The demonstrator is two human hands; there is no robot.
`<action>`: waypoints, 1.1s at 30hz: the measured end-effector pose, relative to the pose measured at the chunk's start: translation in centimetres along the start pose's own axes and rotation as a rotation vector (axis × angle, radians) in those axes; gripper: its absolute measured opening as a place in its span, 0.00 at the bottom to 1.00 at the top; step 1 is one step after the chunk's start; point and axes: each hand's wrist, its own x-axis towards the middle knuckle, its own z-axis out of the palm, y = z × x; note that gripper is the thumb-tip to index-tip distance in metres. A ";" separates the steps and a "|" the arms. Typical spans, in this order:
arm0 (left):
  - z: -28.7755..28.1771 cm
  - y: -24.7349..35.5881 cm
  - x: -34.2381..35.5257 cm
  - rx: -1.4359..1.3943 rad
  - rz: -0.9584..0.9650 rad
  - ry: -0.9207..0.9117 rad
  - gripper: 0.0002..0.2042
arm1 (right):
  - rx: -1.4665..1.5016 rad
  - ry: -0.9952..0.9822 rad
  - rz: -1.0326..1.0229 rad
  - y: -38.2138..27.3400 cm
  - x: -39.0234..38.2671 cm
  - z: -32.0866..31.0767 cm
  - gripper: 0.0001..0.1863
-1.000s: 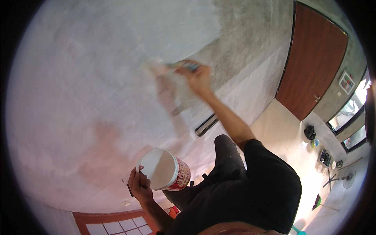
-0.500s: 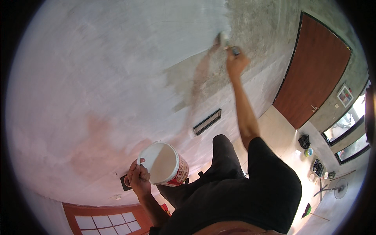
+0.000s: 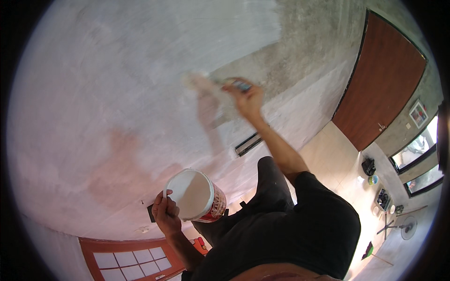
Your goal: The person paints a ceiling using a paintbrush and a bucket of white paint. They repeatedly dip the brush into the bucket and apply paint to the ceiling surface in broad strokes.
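Observation:
My right hand is closed around the handle of a paintbrush, whose head is blurred by motion. The brush is at the wall, by the left end of a bare grey-brown strip between paler coated areas. Lower down, the fingers of my left hand grip the rim of a white plastic bucket with a red printed side. The bucket is tilted with its mouth toward the wall. Its pale inner wall shows, partly in shadow; how much it contains, I cannot tell.
A dark-framed slot is set low in the wall beside my knee. On the right are a brown door, a black bag, a tray of items and a fan. An orange-framed paned door or window is at lower left.
My right hand has swept the brush left and somewhat down along the wall. The left end of the bare strip looks shorter. My left hand and the bucket have hardly moved.

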 end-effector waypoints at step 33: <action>2.0 -0.4 2.5 0.111 -0.038 -0.235 0.16 | -0.625 -1.152 -0.222 -3.8 -13.4 5.1 0.12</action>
